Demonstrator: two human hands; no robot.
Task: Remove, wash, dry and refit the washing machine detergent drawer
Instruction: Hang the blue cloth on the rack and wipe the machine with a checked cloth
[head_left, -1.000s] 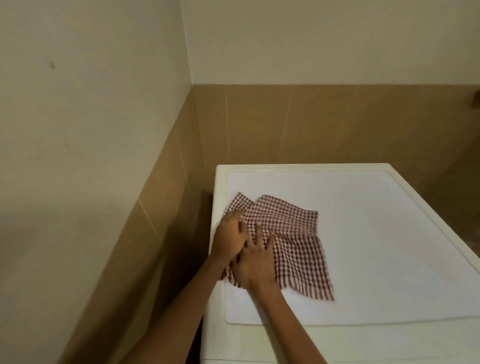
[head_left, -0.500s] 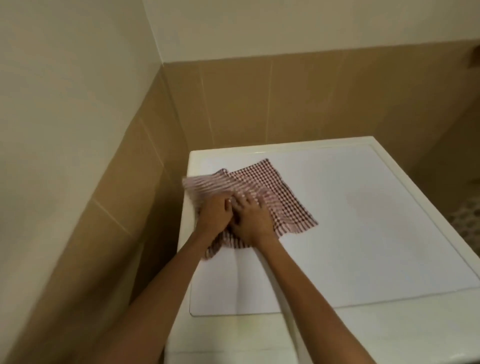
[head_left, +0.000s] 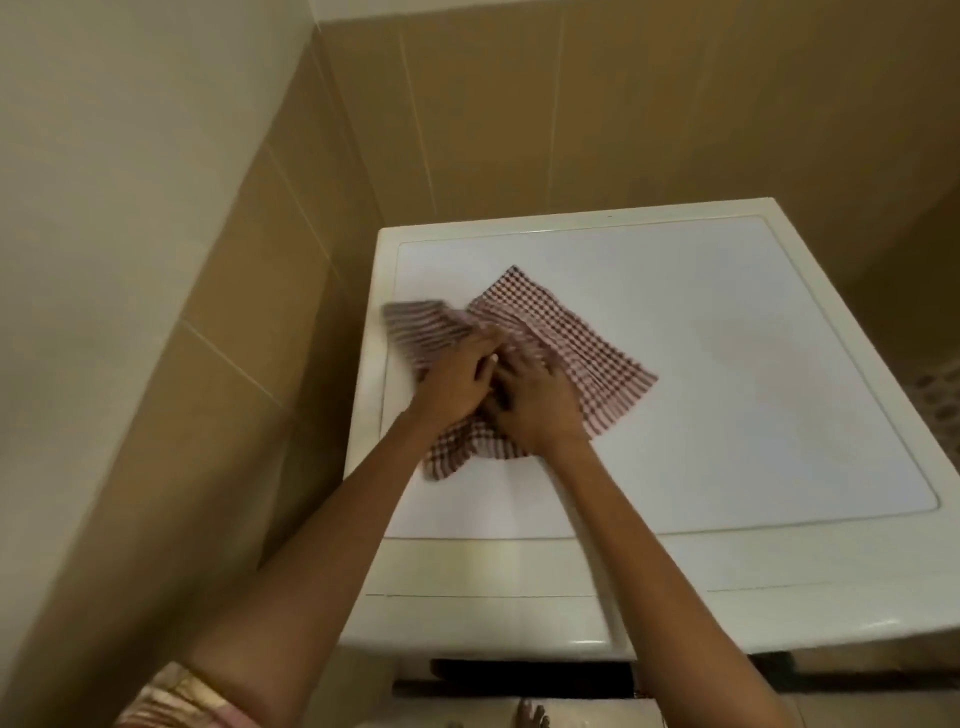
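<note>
A red-and-white checked cloth (head_left: 576, 332) lies bunched on the white top of the washing machine (head_left: 753, 374), near its left edge. My left hand (head_left: 457, 382) grips the cloth at its middle, and a blurred flap of it sticks out to the left. Pressed close against it, my right hand (head_left: 537, 402) has its fingers curled into the gathered fabric. Below the machine's front lip a dark slot (head_left: 519, 673) shows. The detergent drawer itself is not in view.
The machine stands in a corner, with tan tiled walls (head_left: 467, 130) behind it and on the left. A narrow gap runs along its left side. A bare foot (head_left: 530, 717) shows on the floor at the bottom edge.
The flat cloth has been gathered up under both hands, and its left corner has swung out to the left. The camera has tilted down, and the machine's front edge has come into view.
</note>
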